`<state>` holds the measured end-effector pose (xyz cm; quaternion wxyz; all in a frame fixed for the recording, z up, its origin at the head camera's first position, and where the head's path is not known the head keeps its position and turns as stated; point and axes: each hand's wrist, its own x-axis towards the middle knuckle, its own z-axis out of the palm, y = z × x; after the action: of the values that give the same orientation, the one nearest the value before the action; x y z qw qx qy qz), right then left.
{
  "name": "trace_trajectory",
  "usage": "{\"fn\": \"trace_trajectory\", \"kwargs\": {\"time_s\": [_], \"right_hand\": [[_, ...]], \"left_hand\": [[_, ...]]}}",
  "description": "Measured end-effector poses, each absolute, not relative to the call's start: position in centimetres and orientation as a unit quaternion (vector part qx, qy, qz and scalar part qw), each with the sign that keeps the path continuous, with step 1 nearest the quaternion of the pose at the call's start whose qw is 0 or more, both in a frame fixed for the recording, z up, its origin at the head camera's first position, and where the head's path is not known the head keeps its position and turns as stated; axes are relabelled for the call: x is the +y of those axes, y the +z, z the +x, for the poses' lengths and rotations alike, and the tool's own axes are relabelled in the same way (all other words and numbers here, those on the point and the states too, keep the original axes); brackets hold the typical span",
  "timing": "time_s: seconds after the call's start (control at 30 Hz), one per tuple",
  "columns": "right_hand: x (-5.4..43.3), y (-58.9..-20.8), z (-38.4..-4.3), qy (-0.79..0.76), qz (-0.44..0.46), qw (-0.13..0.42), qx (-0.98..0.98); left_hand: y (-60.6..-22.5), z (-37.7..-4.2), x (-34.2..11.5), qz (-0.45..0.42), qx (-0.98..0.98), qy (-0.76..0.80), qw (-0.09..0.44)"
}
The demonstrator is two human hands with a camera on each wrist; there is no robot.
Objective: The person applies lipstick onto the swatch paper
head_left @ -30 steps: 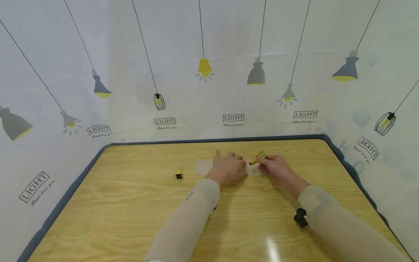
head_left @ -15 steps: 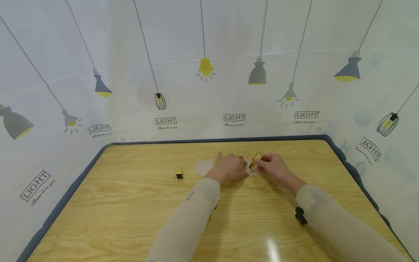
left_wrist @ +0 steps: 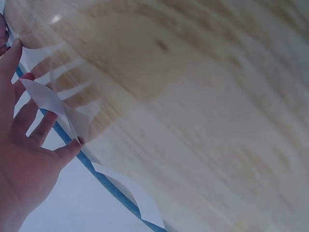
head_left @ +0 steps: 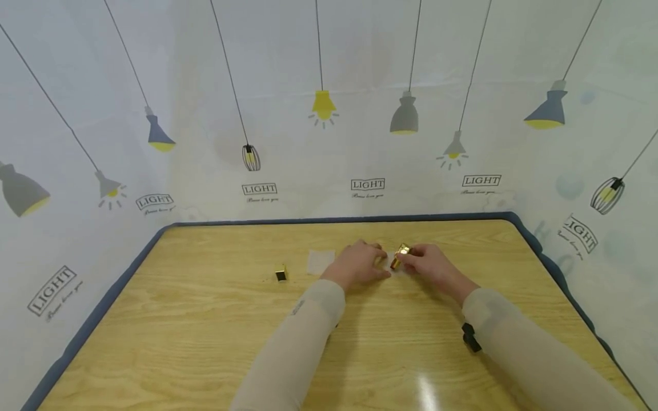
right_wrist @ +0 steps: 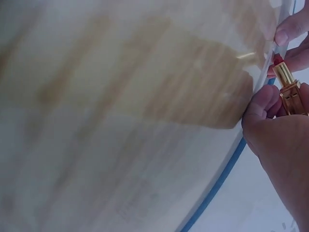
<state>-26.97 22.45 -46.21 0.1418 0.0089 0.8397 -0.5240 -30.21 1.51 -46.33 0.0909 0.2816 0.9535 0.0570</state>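
My right hand [head_left: 434, 264] pinches a gold lipstick [head_left: 400, 256] between thumb and fingers. Its red tip [right_wrist: 278, 59] points down toward a small white paper [head_left: 392, 264] and is right at its surface in the right wrist view. My left hand [head_left: 358, 262] lies flat-fingered beside it, fingers spread, with the thumb and fingertips at the paper [left_wrist: 42, 94] in the left wrist view. Much of that paper is hidden under and between the hands.
A second white paper square [head_left: 320, 262] lies left of my left hand. Farther left stands a small gold and black cap-like piece [head_left: 280, 274]. The wooden table [head_left: 205, 319] has a blue edge [head_left: 288, 222] against a lamp-printed cloth backdrop.
The lipstick has tilted more upright, its tip swinging down and closer to the paper. My right hand has shifted slightly with it. The left hand stays nearly in place.
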Motion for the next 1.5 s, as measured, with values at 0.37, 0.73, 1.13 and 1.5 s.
{"fn": "trace_trajectory", "kwargs": {"time_s": [0.37, 0.73, 1.13, 1.5], "right_hand": [[22.19, -46.34, -26.82, -0.514, 0.006, 0.132, 0.848], [21.78, -46.28, -26.68, -0.484, -0.018, 0.118, 0.867], [21.74, -46.2, -26.56, -0.479, -0.015, 0.12, 0.869], [21.8, -46.36, -26.45, -0.456, -0.028, 0.095, 0.885]], "left_hand": [[-46.54, -30.46, 1.37, 0.284, 0.953, 0.054, 0.087], [-46.68, -30.45, 1.27, 0.276, 0.955, 0.054, 0.096], [-46.58, -30.38, 1.3, 0.278, 0.954, 0.056, 0.096], [-46.6, -30.26, 1.35, 0.281, 0.954, 0.061, 0.088]]}}
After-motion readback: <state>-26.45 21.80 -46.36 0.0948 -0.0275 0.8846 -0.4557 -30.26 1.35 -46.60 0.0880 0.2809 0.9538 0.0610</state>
